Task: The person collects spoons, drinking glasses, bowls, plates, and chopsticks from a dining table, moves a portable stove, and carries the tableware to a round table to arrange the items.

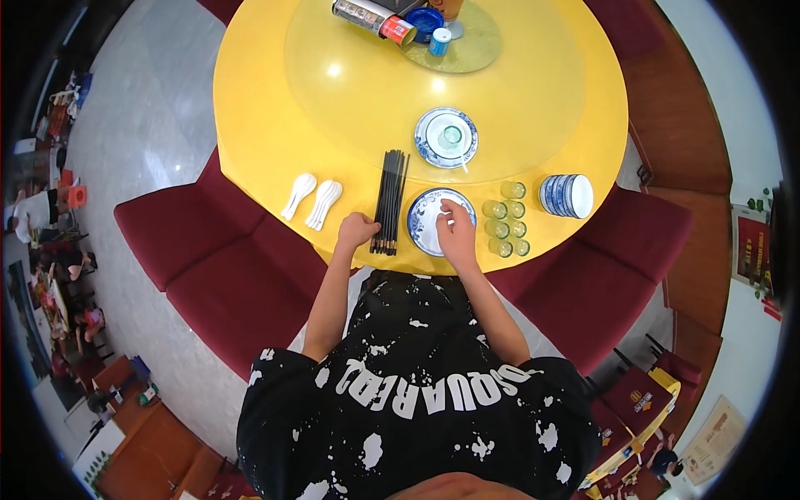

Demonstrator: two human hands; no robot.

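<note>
My left hand is at the left edge of a row of dark chopsticks. Its fingers are curled together, with the tips against the outermost sticks near their lower ends. Over a stack of blue-and-white plates hovers my right hand, fingers loosely bent and apart, nothing visible in them. It covers the right part of the top plate. Several small greenish glasses stand in two columns to the right of the plates.
White spoons lie in two stacks at left. Stacked bowls rest on their side at right. Beyond the plates, a place setting sits on the glass turntable. A tube-shaped container lies farther back. Dark red chairs flank the yellow table.
</note>
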